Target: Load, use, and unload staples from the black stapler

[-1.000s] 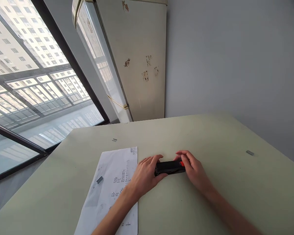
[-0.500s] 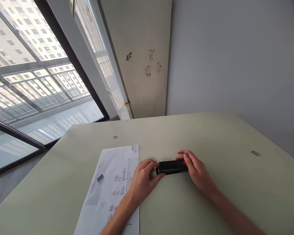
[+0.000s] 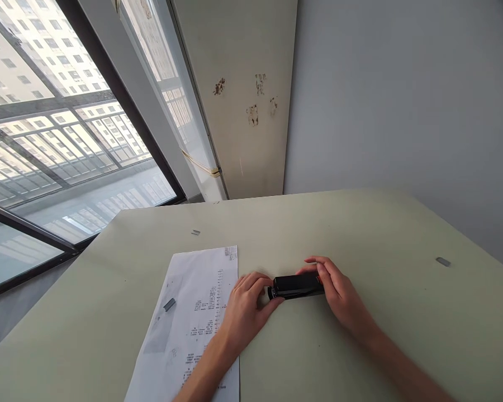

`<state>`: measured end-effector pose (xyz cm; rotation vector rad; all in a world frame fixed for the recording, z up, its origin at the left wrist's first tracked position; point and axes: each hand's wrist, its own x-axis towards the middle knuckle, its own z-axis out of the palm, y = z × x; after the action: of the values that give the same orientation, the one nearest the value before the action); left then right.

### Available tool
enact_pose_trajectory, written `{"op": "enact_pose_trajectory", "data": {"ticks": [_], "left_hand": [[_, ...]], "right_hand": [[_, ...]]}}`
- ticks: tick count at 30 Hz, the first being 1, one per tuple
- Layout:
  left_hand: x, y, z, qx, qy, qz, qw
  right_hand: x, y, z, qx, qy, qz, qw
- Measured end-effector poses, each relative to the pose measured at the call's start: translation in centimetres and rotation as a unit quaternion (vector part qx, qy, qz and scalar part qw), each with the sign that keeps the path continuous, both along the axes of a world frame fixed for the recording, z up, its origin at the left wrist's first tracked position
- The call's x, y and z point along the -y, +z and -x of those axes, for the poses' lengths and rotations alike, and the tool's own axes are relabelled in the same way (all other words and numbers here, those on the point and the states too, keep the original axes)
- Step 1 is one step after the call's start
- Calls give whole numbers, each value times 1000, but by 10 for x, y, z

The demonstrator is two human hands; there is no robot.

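A black stapler (image 3: pixel 298 285) lies across the table just right of the paper, with a small red-orange mark near its right end. My left hand (image 3: pixel 248 298) grips the stapler's left end between thumb and fingers, its wrist over the sheet's right edge. At the opposite end, my right hand (image 3: pixel 335 287) is closed round the stapler, thumb on the near side and fingers behind. The fingers hide that end. Under my left forearm is a printed white sheet of paper (image 3: pixel 159 357). On the sheet rests a short grey staple strip (image 3: pixel 170 304).
Another grey staple strip (image 3: pixel 443 261) lies far right, and small grey staple pieces (image 3: pixel 195 232) lie beyond the paper. The pale green table (image 3: pixel 381 223) reaches a grey wall (image 3: pixel 402 100) and a stained panel (image 3: pixel 251 139). Windows (image 3: pixel 67 139) stand at the left.
Both hands keep their hold on the stapler and barely move. The whole view has shifted slightly; otherwise things lie as before.
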<state>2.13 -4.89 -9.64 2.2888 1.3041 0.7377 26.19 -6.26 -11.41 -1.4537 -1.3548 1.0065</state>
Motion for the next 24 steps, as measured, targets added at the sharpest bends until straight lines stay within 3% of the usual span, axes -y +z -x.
{"op": "enact_pose_trajectory", "data": {"ticks": [14,24], "left_hand": [[2,2,1,-21,-11,-23,999],[3,8,1,-43,-29,-48,998]], "right_hand": [[1,5,2,17,-28,5,999],[4,15,3,73,91,-11,993]]}}
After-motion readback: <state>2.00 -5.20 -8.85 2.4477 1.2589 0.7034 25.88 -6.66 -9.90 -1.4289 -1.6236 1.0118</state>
